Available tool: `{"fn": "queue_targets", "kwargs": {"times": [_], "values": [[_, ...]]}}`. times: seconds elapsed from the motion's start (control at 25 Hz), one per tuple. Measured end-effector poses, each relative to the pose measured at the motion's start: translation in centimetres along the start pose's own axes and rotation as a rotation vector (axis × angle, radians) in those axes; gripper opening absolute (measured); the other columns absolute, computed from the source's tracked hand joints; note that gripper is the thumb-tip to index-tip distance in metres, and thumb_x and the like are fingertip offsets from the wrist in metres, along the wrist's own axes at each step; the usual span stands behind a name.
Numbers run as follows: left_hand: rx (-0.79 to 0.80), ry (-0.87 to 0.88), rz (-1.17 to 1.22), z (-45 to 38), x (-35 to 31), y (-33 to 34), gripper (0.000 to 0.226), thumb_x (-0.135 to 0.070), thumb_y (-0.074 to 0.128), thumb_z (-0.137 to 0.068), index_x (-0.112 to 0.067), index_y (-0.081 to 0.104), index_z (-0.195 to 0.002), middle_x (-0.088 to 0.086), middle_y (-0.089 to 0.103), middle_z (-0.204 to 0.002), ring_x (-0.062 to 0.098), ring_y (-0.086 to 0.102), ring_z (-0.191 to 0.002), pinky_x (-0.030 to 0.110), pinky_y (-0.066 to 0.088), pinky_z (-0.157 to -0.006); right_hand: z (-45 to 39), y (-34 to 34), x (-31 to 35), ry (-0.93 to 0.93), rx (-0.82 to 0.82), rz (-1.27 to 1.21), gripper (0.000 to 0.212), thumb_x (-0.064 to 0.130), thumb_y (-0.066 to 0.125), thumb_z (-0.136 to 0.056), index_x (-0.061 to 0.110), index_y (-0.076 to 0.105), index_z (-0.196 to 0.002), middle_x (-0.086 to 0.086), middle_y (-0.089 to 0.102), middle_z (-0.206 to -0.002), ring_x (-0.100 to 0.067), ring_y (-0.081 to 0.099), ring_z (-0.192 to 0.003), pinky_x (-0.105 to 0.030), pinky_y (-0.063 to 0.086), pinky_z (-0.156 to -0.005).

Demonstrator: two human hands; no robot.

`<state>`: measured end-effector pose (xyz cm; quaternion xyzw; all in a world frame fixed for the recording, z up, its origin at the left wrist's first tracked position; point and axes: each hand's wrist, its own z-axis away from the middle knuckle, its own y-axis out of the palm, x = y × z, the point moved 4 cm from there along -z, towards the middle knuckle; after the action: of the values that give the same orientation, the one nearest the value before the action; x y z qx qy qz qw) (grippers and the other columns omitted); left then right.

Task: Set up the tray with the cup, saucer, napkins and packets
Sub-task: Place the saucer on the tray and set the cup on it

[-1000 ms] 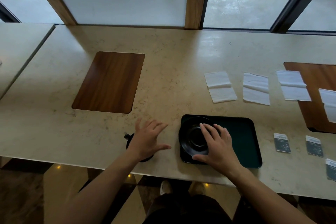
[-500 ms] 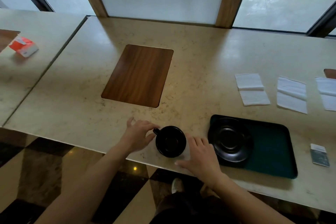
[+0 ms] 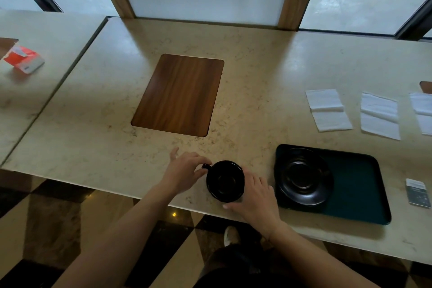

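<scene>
Marble counter (image 3: pixel 257 91), both hands clasping black cup (image 3: pixel 225 181): left (image 3: pixel 184 174) pinching handle, right (image 3: pixel 253 196) cupping side.

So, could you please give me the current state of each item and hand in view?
cup: upright on table, off the tray
saucer: on tray's left end, bare
tray: holds only the saucer
napkins: folded, on table
packet: flat on table
left hand: pinching cup handle
right hand: curled against cup's side

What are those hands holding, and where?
The round black cup: left hand pinches its handle, right hand cups its right side.
</scene>
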<state>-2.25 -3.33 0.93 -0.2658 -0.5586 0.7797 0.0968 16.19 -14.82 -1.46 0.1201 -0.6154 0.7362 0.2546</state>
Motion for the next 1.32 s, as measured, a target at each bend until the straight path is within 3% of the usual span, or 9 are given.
{"fn": "queue_targets", "kwargs": {"times": [0.24,0.64,0.92,1.0,1.16,1.32], "values": [[0.019,-0.004,0.005,0.0,0.1,0.3,0.024,-0.040,0.054,-0.094,-0.043,0.059,-0.118,-0.014,0.060,-0.121,0.010,0.049,-0.121,0.052,-0.001,-0.114,-0.2,-0.2,0.0,-0.004,0.038,-0.079,0.107,0.072,0.066,-0.054,0.036,0.018,-0.141,0.013,0.046,-0.136,-0.011,0.039,-0.121,-0.035,0.035,-0.097],[-0.002,0.048,0.015,-0.8,-1.3,-0.8,0.019,-0.039,0.052,-0.095,-0.039,0.059,-0.113,-0.014,0.058,-0.119,0.010,0.048,-0.120,0.051,0.002,-0.114,-1.0,-2.7,-0.9,-0.034,0.000,-0.073,0.101,0.076,0.062,-0.049,0.040,0.026,-0.137,0.017,0.053,-0.124,-0.008,0.039,-0.111,-0.030,0.034,-0.085],[-0.035,0.168,0.038,-3.5,-7.6,-2.3,0.020,-0.040,0.050,-0.096,-0.034,0.060,-0.113,-0.012,0.060,-0.116,0.012,0.049,-0.117,0.052,0.011,-0.115,-0.9,-8.3,-5.3,-0.026,-0.073,-0.038,0.102,0.076,0.062,-0.047,0.043,0.025,-0.136,0.017,0.054,-0.119,-0.002,0.025,-0.106,-0.032,0.033,-0.084],[-0.034,0.211,0.028,-4.5,-9.9,-2.4,0.022,-0.041,0.049,-0.096,-0.033,0.060,-0.114,-0.012,0.060,-0.114,0.012,0.050,-0.116,0.052,0.015,-0.113,-0.5,-10.1,-7.1,-0.007,-0.077,-0.049,0.102,0.074,0.063,-0.045,0.045,0.025,-0.135,0.027,0.050,-0.117,-0.001,0.025,-0.105,-0.034,0.034,-0.086],[-0.034,0.246,0.015,-6.5,-14.1,-1.8,0.023,-0.043,0.048,-0.096,-0.034,0.058,-0.115,-0.012,0.060,-0.114,0.011,0.050,-0.114,0.051,0.014,-0.114,0.1,-13.8,-10.2,0.007,-0.115,-0.084,0.098,0.066,0.067,-0.037,0.055,0.022,-0.124,0.062,0.014,-0.107,0.007,0.015,-0.091,-0.036,0.037,-0.081],[-0.033,0.236,0.005,-7.9,-16.9,-0.3,0.023,-0.048,0.047,-0.095,-0.038,0.057,-0.113,-0.015,0.062,-0.110,0.011,0.054,-0.110,0.050,0.013,-0.112,0.0,-15.9,-13.1,0.001,-0.058,-0.109,0.094,0.062,0.070,-0.039,0.060,0.022,-0.120,0.059,0.023,-0.097,0.005,0.016,-0.092,-0.042,0.039,-0.088]]}}
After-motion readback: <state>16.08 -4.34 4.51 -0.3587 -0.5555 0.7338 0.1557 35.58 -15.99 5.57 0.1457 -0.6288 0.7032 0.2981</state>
